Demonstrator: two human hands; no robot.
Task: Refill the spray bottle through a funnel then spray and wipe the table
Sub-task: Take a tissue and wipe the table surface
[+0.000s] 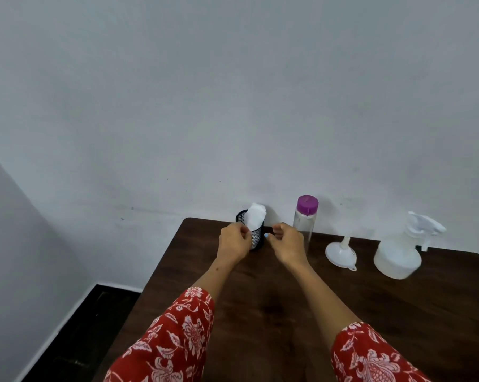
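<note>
Table (260, 312): left to right, mesh cup (257, 238), bottle (304, 219), funnel (340, 253), spray bottle (398, 257)

So here's your count: you've got one dark brown wooden table (288, 312), and on it one black wire-mesh cup (256, 238) with one white folded cloth (256, 216) sticking out of it. One clear plastic bottle with a purple cap (304, 216), one white plastic funnel (340, 253), one translucent white spray bottle (401, 255). Plus your two hands, left hand (234, 244) and right hand (286, 242), and two red floral sleeves (177, 340).
</note>
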